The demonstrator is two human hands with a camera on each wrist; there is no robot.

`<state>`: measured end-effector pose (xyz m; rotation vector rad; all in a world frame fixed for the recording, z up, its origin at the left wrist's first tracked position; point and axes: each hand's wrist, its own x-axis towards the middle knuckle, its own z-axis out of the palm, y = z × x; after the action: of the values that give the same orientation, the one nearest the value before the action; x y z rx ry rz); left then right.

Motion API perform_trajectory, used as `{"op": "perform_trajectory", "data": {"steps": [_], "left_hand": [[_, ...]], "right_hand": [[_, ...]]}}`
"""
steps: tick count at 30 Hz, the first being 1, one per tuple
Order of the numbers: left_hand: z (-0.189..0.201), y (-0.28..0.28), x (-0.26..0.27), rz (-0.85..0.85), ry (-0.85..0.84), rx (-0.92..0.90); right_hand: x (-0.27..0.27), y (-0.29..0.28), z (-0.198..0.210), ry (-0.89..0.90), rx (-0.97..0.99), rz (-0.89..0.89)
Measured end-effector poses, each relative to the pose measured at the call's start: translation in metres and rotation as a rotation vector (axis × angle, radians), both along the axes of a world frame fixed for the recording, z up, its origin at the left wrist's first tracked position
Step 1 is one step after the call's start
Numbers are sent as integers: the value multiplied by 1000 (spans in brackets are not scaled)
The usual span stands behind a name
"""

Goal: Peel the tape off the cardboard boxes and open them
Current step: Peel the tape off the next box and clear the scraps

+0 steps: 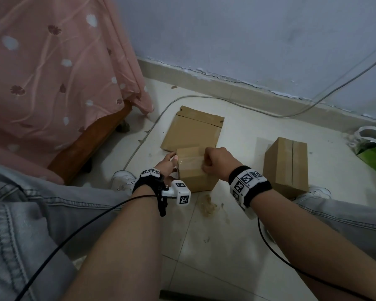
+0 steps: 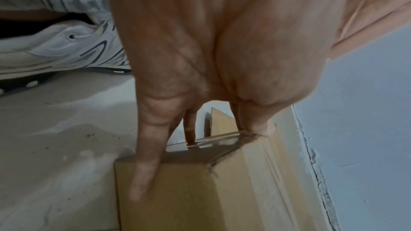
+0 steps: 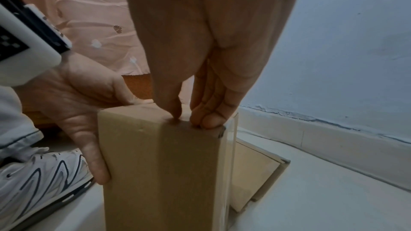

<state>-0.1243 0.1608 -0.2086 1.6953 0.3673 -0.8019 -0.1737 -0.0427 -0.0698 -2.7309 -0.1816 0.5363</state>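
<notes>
A small brown cardboard box (image 1: pixel 195 174) stands on the floor tiles between my knees. Clear tape (image 2: pixel 222 142) runs over its top edge. My left hand (image 1: pixel 170 165) clasps the box's left end, with one finger (image 2: pixel 144 173) lying straight down the side. My right hand (image 3: pixel 186 120) sits on the top right edge, thumb and curled fingertips pinching at the tape there. A second taped box (image 1: pixel 287 166) stands to the right, untouched. A flattened cardboard box (image 1: pixel 193 129) lies just behind the small one.
A bed with a pink flowered cover (image 1: pixel 52 83) fills the left. A grey cable (image 1: pixel 204 97) loops over the floor by the wall's skirting. A green and white bag (image 1: pixel 371 144) lies far right. My white shoes (image 1: pixel 122 179) flank the box, with brown scraps (image 1: pixel 207 206) in front.
</notes>
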Motion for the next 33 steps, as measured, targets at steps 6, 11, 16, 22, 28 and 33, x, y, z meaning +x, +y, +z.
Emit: {"op": "perform_trajectory", "data": {"steps": [6, 11, 16, 22, 28, 33], "left_hand": [[9, -3, -2, 10, -28, 12], [7, -3, -3, 31, -12, -14], [6, -2, -1, 46, 2, -3], [9, -2, -3, 43, -1, -4], [5, -2, -3, 18, -16, 5], [13, -6, -1, 24, -42, 26]], "right_hand": [[-2, 3, -1, -36, -32, -12], [-7, 2, 3, -10, -52, 30], [-15, 15, 10, -47, -249, 113], [-24, 33, 16, -100, -379, 228], [-22, 35, 11, -65, -356, 224], [-18, 29, 6, -42, -296, 143]]}}
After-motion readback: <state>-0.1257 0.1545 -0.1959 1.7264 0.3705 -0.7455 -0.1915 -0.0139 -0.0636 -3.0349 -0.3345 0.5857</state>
